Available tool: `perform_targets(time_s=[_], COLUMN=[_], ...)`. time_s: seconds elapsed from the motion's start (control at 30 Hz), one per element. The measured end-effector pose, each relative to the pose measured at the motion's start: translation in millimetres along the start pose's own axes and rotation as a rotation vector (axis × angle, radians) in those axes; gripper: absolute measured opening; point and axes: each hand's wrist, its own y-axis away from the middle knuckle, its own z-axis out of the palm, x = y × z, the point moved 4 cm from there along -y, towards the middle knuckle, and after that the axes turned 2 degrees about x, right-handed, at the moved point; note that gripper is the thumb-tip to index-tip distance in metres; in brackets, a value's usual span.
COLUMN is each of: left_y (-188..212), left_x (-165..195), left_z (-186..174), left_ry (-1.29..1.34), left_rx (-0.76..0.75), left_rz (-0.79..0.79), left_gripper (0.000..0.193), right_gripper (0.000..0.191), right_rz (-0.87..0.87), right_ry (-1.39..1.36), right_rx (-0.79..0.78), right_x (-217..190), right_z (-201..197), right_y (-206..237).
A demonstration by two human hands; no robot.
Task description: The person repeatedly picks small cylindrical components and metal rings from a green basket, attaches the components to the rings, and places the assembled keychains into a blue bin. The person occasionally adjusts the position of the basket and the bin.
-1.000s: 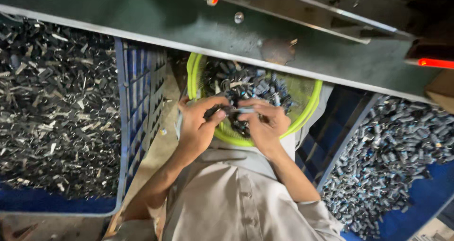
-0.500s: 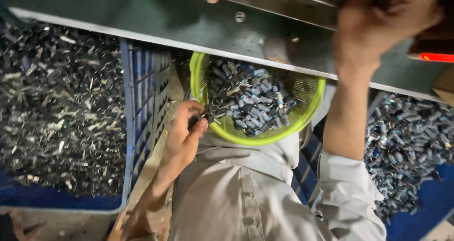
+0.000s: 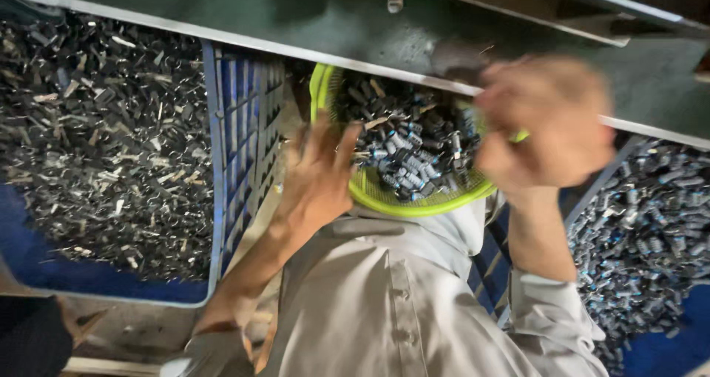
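Observation:
A lime-green round basket (image 3: pixel 414 203) full of small dark and silver metal parts sits on my lap under a table edge. My left hand (image 3: pixel 316 176) lies at the basket's left rim with its fingers spread, touching the parts there. Over the basket's right side hovers my right hand (image 3: pixel 547 129), blurred by motion with its fingers curled. Whether it holds a part is hidden by the blur. My grey shirt fills the lower middle of the view.
A blue crate (image 3: pixel 229 147) at the left holds a heap of thin metal pieces. Another blue crate (image 3: pixel 651 229) at the right holds several small dark cylindrical parts. A dark green machine table (image 3: pixel 296 14) with a metal edge spans the top.
My right hand has come down from the machine at the top right to just above the basket. My left hand has opened its fingers at the basket's rim.

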Motion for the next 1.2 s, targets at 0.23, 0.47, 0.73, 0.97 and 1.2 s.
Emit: perform_targets(time_s=[0.23, 0.47, 0.73, 0.97, 1.2], left_y=[-15, -22, -23, -21, -13], left_x=[-8, -7, 7, 12, 8], left_z=[5, 12, 3, 13, 21], left_ry=[0.297, 0.685, 0.599, 0.479, 0.478], left_rx=[0.022, 0.068, 0.167, 0.145, 0.308], left_rz=[0.145, -0.202, -0.205, -0.030, -0.042], left_gripper=[0.045, 0.022, 0.023, 0.033, 0.027], right_gripper=[0.020, 0.045, 0.028, 0.019, 0.033], right_rz=[0.188, 0.514, 0.596, 0.944, 1.096], right_ry=[-0.161, -0.286, -0.256, -0.426, -0.841], right_rx=[-0.247, -0.339, -0.137, -0.099, 0.008], right_x=[-18, -56, -57, -37, -37], right_z=[22, 55, 58, 69, 88], right_y=[58, 112, 109, 129, 146])
